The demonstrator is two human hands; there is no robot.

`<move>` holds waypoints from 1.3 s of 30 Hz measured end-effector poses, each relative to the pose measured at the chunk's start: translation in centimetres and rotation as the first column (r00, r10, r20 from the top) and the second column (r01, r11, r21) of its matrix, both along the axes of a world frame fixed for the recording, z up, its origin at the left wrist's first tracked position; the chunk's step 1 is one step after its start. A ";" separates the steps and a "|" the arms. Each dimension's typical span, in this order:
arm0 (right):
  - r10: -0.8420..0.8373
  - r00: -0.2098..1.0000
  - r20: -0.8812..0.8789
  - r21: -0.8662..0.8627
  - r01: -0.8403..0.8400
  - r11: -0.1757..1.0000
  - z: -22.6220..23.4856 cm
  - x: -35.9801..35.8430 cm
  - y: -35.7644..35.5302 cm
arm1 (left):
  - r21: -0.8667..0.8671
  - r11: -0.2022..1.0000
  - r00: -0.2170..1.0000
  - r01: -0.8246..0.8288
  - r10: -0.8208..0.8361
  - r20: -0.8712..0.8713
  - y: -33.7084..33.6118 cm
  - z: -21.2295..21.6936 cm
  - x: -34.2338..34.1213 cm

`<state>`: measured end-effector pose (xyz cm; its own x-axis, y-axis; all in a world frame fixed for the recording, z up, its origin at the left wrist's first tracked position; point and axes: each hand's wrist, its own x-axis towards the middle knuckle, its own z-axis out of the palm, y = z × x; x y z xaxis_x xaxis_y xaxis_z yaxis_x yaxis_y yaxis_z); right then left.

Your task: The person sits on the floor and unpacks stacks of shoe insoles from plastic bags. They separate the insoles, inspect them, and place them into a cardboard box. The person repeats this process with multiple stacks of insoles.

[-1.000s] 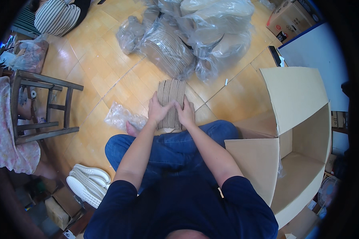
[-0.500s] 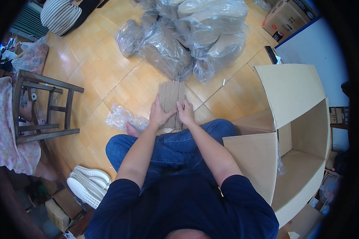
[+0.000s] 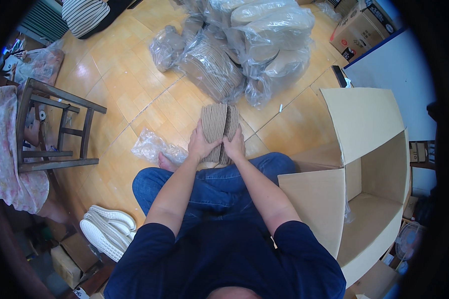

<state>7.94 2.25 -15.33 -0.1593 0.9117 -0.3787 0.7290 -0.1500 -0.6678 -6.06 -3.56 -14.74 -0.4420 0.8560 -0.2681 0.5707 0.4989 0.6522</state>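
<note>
In front of my crossed legs, my left hand [image 3: 200, 146] grips the left side of a stack of thin brown insoles [image 3: 213, 122]. Against it on the right stands a narrower stack of the same insoles [image 3: 233, 118], with my right hand [image 3: 235, 146] wrapped round its outer side. A dark gap runs between the two stacks, and both thumbs lie near it. The lower ends of the insoles are partly hidden by my hands. A crumpled clear plastic bag [image 3: 153, 145] lies on the floor left of my left hand.
Clear bags of insoles [image 3: 212, 70] lie beyond my hands. An open cardboard box [image 3: 312, 199] stands at my right. White shoe soles [image 3: 105, 234] lie at my left, below a dark wooden stool [image 3: 60, 166]. A person in a floral garment [image 3: 5, 144] is at the far left.
The brown insoles have parted into two stacks, and the right one shows wider now. My right hand has shifted slightly right with it. The whole view has moved a little.
</note>
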 end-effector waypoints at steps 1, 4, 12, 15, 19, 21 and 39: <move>-0.029 0.999 -0.025 0.011 0.029 1.000 -0.1 0.0 0.1 | -0.007 1.000 1.000 0.009 -0.009 -0.007 0.0 -0.1 -0.1; -0.075 0.996 -0.040 -0.072 0.072 0.995 -0.5 0.0 0.4 | 0.010 1.000 0.997 -0.024 0.024 0.070 0.1 -0.3 -0.5; -0.074 0.997 -0.036 -0.072 0.072 0.995 -0.4 0.1 0.4 | 0.030 0.999 0.993 -0.037 0.033 0.116 -0.1 -1.2 -1.0; -0.073 0.997 -0.027 -0.066 0.071 0.995 0.0 0.0 0.3 | 0.085 0.995 0.984 -0.050 0.034 0.175 -0.1 -2.0 -1.4; -0.196 0.980 0.033 0.075 0.193 0.978 0.5 0.0 0.2 | 0.110 0.993 0.980 -0.045 0.023 0.197 -0.1 -2.7 -1.9; -0.336 0.942 0.016 0.304 0.316 0.899 0.8 0.0 0.3 | 0.131 0.991 0.979 -0.039 0.011 0.205 -0.1 -2.8 -1.9; 0.129 0.992 -0.008 0.221 -0.124 0.967 2.2 -3.7 -2.2 | 0.148 0.985 0.891 -0.093 0.016 0.453 -0.5 -3.9 -3.0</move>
<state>4.26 0.04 -13.12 -0.2843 0.9441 -0.1668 0.7175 0.0941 -0.6902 -9.07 -4.06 -18.62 -0.3541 0.8824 -0.3097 0.1730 0.3873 0.9056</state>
